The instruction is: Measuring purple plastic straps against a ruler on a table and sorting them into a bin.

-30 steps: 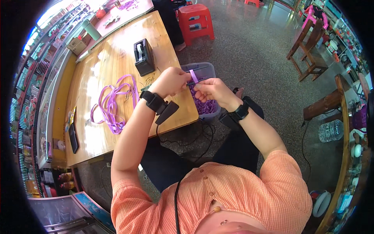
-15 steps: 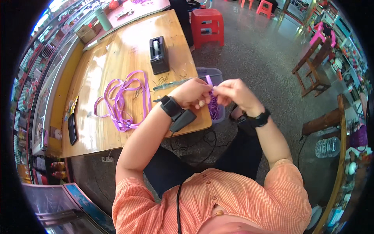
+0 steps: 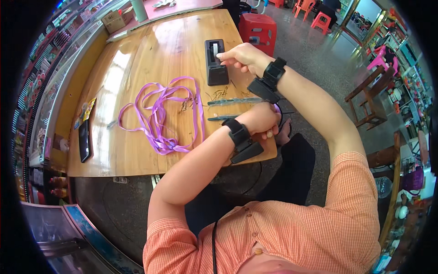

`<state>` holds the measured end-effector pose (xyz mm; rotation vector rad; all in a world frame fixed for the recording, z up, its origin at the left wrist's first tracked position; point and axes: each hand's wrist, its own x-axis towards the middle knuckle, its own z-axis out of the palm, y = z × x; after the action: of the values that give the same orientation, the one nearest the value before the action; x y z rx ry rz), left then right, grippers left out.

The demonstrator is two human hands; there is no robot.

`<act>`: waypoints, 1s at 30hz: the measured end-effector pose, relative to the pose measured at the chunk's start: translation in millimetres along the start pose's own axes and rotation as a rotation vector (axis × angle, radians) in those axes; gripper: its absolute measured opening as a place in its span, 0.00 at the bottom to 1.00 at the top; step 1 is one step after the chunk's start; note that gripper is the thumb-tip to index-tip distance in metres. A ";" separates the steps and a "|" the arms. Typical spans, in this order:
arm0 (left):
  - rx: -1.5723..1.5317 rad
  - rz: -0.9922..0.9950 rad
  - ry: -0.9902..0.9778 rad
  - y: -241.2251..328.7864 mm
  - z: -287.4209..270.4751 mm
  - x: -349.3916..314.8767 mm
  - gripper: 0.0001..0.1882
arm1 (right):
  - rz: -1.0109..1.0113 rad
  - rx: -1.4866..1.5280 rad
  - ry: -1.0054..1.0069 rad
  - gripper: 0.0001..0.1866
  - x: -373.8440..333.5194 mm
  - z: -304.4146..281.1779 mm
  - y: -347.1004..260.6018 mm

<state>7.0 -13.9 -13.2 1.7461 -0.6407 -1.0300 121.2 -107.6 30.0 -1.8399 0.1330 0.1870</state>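
The loose purple ribbon [image 3: 159,118] still lies on the wooden table [image 3: 114,157], the right hand [image 3: 242,55] has moved to the black tape dispenser [image 3: 217,76], whether pinching I cannot tell, while the left hand [image 3: 261,118] stays curled around a purple strip [image 3: 277,108].

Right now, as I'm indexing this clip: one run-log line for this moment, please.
right hand: at tape dispenser | left hand: gripping purple ribbon piece | wooden table: loose ribbon tangle
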 end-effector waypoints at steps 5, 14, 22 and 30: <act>0.024 0.041 0.019 -11.4 1.7 8.9 0.18 | 0.101 0.074 -0.031 0.11 6.0 5.1 -4.1; 0.061 0.045 0.042 -11.9 3.9 10.6 0.17 | 0.060 0.175 -0.027 0.10 -1.0 10.2 -9.8; -0.129 0.118 0.054 -19.8 9.0 18.8 0.20 | -0.026 0.249 -0.027 0.09 -31.7 11.8 -10.3; -0.086 0.082 -0.051 -47.1 8.3 52.2 0.14 | 0.239 0.325 -0.125 0.11 -48.8 23.7 16.8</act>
<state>24.5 -40.7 -76.3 1.6110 -0.6844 -1.0329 68.8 -89.7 17.5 -1.4818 0.2795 0.4216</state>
